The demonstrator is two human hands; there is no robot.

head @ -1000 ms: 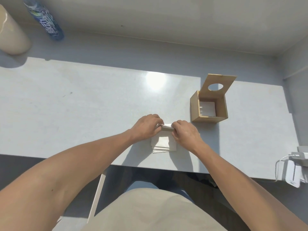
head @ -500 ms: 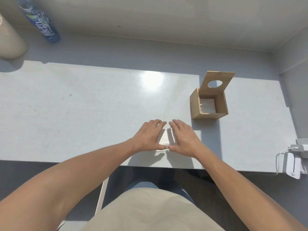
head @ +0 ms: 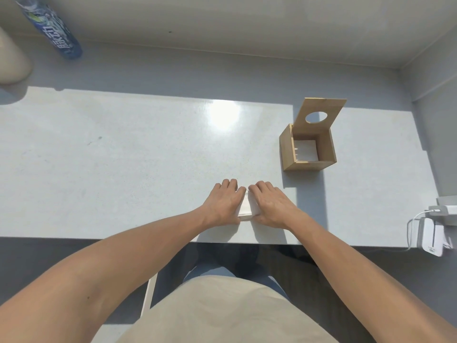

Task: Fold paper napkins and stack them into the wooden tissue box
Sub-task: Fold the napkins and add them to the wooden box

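Observation:
A small stack of folded white napkins (head: pixel 245 211) lies near the table's front edge, mostly hidden under my hands. My left hand (head: pixel 225 203) covers its left side and my right hand (head: pixel 271 207) its right side. Both have their fingers curled over the far edge and their thumbs at the near edge. The wooden tissue box (head: pixel 306 166) stands to the right and farther back, apart from my hands. Its lid (head: pixel 300 115), which has a round hole, is tipped up. White napkins (head: pixel 306 150) lie flat inside the box.
A blue-labelled bottle (head: pixel 53 30) lies at the far left corner beside a beige cylinder (head: pixel 11 63). White chargers with cables (head: pixel 431 235) hang at the table's right end. The white table (head: pixel 123 157) meets a wall at the back.
My hands went from folding a napkin over the stack, to pressing it flat with spread fingers, to curling in around the stack's sides. The view has shifted slightly.

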